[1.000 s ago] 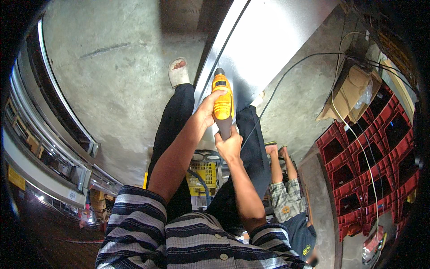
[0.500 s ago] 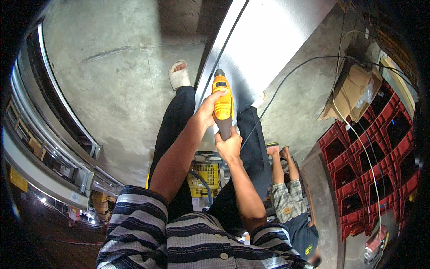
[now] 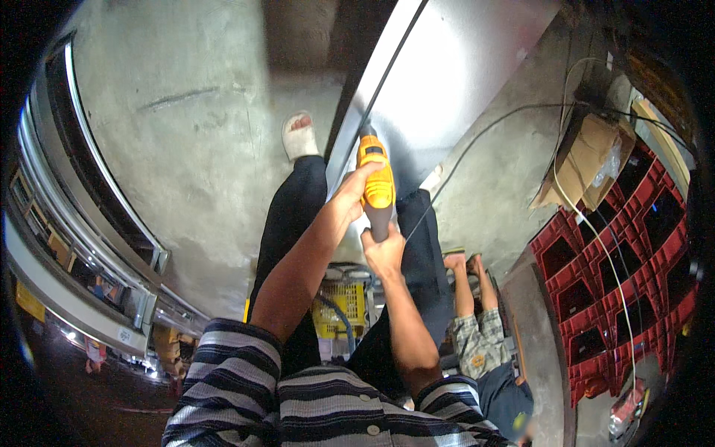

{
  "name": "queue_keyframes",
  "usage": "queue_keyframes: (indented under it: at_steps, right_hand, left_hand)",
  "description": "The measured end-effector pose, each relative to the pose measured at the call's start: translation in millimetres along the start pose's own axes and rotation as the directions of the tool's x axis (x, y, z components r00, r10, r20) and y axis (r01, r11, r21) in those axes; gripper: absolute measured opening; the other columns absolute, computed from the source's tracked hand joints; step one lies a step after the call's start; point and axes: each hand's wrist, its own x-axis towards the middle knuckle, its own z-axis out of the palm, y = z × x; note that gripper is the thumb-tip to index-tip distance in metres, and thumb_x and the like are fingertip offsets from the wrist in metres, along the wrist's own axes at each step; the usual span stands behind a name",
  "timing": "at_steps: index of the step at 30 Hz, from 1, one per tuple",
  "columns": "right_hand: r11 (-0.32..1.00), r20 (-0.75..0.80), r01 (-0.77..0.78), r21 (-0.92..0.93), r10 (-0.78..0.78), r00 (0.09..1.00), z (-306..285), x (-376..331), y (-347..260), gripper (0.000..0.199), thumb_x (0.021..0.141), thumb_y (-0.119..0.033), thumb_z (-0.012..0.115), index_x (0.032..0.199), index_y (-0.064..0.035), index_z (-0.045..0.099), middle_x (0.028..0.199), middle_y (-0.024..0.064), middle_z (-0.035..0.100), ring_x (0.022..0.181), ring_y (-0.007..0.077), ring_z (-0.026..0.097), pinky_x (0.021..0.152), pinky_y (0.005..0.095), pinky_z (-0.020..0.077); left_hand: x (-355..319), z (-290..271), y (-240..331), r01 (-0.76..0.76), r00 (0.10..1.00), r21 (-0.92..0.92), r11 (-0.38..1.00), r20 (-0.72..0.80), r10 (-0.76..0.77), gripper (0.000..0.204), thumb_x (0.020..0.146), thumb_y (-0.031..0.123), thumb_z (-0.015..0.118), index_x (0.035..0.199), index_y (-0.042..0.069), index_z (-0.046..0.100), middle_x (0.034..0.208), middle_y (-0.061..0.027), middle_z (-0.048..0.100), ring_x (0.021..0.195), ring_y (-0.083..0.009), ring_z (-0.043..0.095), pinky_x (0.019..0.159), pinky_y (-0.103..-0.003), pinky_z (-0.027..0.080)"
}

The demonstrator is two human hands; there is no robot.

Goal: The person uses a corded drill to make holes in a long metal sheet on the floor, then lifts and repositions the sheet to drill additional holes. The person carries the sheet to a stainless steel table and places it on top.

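In the head view, a dark label-like patch sits on the yellow drill (image 3: 379,181); its print is too small to read. A white sticker (image 3: 123,335) and a yellow label (image 3: 30,304) mark the long metal frame (image 3: 74,311) on the left, equally unreadable. A co-worker (image 3: 480,346) at the right wears a dark top with a small yellow print.

A yellow basket (image 3: 339,309) stands below, between the person's legs; its contents cannot be made out. At the right are red crates (image 3: 562,257) with dark openings, their insides hidden in shadow. By them an open cardboard box (image 3: 570,175) holds clear plastic (image 3: 608,167).

The left hand (image 3: 354,194) is wrapped around the drill's yellow body and the right hand (image 3: 385,253) is closed on its dark rear grip. The drill lies over the bright metal panel (image 3: 454,59), between the person's legs.

Compared with a second ago, drill and hands appear slightly lower, the drill's nose is nearer the panel's dark line (image 3: 395,63), and both hands keep their grip.
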Motion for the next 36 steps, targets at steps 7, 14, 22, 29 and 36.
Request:
queue_keyframes:
  at_steps: [7,14,22,29,36]
  right_hand:
    - [0.999,0.121,0.039,-0.009,-0.037,0.992,-14.4,-0.4,-6.2,0.047,0.081,-0.013,0.071,0.126,0.0003,0.062,0.098,0.0241,0.072,0.091,0.0334,0.073,0.084,0.0406,0.0550]
    - [0.951,0.113,0.183,-0.248,-0.159,0.981,-40.7,-6.2,-9.0,0.059,0.077,-0.008,0.074,0.134,-0.0006,0.058,0.117,0.0245,0.065,0.107,0.0419,0.066,0.095,0.0446,0.0527]
    - [0.851,0.236,0.337,-0.404,-0.259,0.937,-67.3,16.9,-2.6,0.067,0.073,-0.002,0.072,0.137,-0.0018,0.055,0.119,0.0223,0.062,0.106,0.0409,0.065,0.093,0.0443,0.0538]
    - [0.971,0.092,0.194,-0.140,-0.182,0.979,-23.0,0.3,13.0,0.058,0.074,-0.004,0.073,0.130,0.0013,0.060,0.113,0.0236,0.066,0.106,0.0406,0.066,0.095,0.0409,0.0525]
    - [0.982,0.214,0.179,-0.053,-0.164,0.963,-51.7,12.7,6.8,0.054,0.076,0.000,0.068,0.129,0.0004,0.061,0.105,0.0207,0.067,0.096,0.0341,0.068,0.087,0.0427,0.0553]
  left_hand:
    - [-2.8,2.0,-9.5,-0.024,0.996,0.053,0.998,-0.084,0.029,0.037,0.090,0.031,0.070,0.114,0.004,0.060,0.089,-0.0085,0.067,0.073,-0.0221,0.068,0.067,-0.036,0.059]
    - [-29.1,-2.6,-22.6,-0.005,0.994,-0.216,0.976,0.110,0.029,0.045,0.091,0.036,0.068,0.119,0.002,0.060,0.098,-0.0125,0.068,0.084,-0.0249,0.069,0.079,-0.040,0.058]
    - [-24.9,0.3,-34.2,-0.029,0.973,-0.405,0.914,0.196,0.118,0.057,0.092,0.039,0.068,0.129,0.000,0.052,0.109,-0.0161,0.065,0.096,-0.0279,0.067,0.088,-0.041,0.057]
    - [-18.8,-9.2,-24.4,-0.066,0.992,-0.203,0.977,0.088,0.085,0.046,0.093,0.036,0.066,0.120,0.000,0.057,0.092,-0.0125,0.068,0.078,-0.0251,0.069,0.075,-0.039,0.059]
    - [-15.6,6.0,-30.3,-0.144,0.989,-0.124,0.982,0.024,0.148,0.041,0.093,0.033,0.068,0.117,0.002,0.059,0.093,-0.0095,0.067,0.081,-0.0215,0.068,0.075,-0.036,0.058]
